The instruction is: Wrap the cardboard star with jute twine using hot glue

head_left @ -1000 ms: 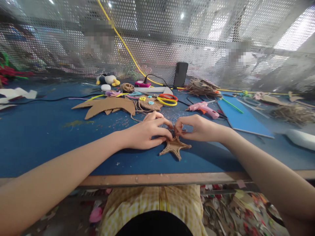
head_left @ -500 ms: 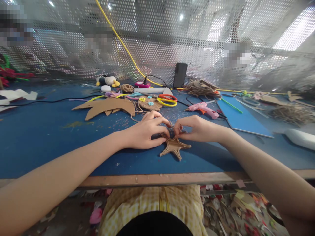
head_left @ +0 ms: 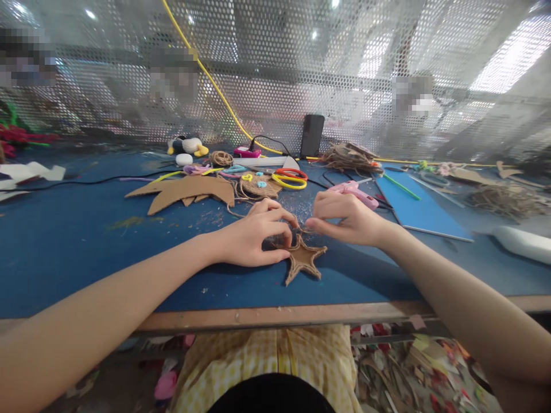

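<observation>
- Perforated metal screen [head_left: 275,74] behind a blue table [head_left: 77,241]; the wood front edge runs along the near side.
- Blue sheet [head_left: 424,215] lies far right on the table, with cardboard cutouts [head_left: 185,189] left of centre.
- Back clutter: twine heap [head_left: 348,156], pink glue gun [head_left: 355,192], red and yellow scissors [head_left: 291,178], dark phone [head_left: 312,135] propped upright against the screen.
- Left hand [head_left: 252,238] rests on the table, thumb and forefinger closed on the star's upper-left arm and pinning it down.
- Right hand [head_left: 348,218] hovers just above and right of the star, fingertips pinched on what looks like a thin twine end near the star's top point; the strand is too fine to confirm.
- Star [head_left: 303,259] lies flat near the table's front edge, between the two hands, touching the left one.
- Progress, by my read: the star's visible face already looks fully twine-covered. What's left seems to be securing the end at the top point. Glue gun is out of reach of neither hand but untouched.
</observation>
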A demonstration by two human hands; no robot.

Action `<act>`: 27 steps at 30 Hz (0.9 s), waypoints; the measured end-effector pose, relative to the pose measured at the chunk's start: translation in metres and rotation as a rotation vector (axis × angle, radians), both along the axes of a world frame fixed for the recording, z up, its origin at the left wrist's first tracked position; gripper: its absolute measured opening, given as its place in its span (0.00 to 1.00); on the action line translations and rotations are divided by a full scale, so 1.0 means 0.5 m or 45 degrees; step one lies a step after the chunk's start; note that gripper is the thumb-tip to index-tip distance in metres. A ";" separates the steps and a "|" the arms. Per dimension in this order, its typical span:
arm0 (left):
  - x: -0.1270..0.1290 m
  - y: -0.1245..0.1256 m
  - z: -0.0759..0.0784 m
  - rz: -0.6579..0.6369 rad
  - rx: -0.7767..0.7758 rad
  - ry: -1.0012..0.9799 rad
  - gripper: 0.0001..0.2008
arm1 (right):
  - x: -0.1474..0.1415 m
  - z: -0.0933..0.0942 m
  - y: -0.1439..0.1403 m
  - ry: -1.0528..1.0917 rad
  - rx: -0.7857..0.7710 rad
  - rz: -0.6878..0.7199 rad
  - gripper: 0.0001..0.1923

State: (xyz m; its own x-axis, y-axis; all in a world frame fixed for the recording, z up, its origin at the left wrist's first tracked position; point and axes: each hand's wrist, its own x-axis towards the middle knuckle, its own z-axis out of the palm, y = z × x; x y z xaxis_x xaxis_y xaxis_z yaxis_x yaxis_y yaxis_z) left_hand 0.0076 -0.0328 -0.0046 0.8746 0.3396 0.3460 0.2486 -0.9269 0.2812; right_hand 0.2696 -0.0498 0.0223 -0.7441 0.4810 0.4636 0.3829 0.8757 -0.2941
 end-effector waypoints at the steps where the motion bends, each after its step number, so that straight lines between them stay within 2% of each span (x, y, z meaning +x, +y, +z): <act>1: 0.000 0.000 0.001 -0.005 -0.011 0.002 0.04 | 0.002 0.000 0.000 -0.036 -0.015 -0.019 0.22; 4: 0.000 -0.001 0.002 -0.006 -0.007 0.004 0.05 | 0.005 -0.006 -0.002 -0.171 -0.109 -0.137 0.29; 8: -0.001 0.000 0.000 -0.001 0.034 0.007 0.09 | -0.001 -0.018 -0.003 -0.283 -0.176 -0.346 0.33; 15: -0.003 -0.001 0.000 0.004 0.101 0.072 0.14 | -0.013 -0.030 0.002 -0.169 -0.275 -0.361 0.29; 17: -0.002 -0.004 0.002 0.025 0.098 0.100 0.15 | -0.021 -0.033 0.003 -0.105 -0.394 -0.412 0.27; 23: 0.005 -0.012 0.011 0.093 0.083 0.149 0.16 | -0.049 -0.031 0.000 0.118 -0.910 -0.684 0.21; 27: 0.006 -0.016 0.014 0.105 0.076 0.149 0.16 | -0.054 -0.022 -0.007 0.323 -1.082 -0.599 0.20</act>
State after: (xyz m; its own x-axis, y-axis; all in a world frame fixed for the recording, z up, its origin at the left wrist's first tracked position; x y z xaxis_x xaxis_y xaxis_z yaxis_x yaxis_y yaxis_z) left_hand 0.0104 -0.0408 0.0022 0.8802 0.3936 0.2651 0.3523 -0.9163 0.1906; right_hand 0.2426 -0.0533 0.0111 -0.3200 0.9460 -0.0519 0.4754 0.1129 -0.8725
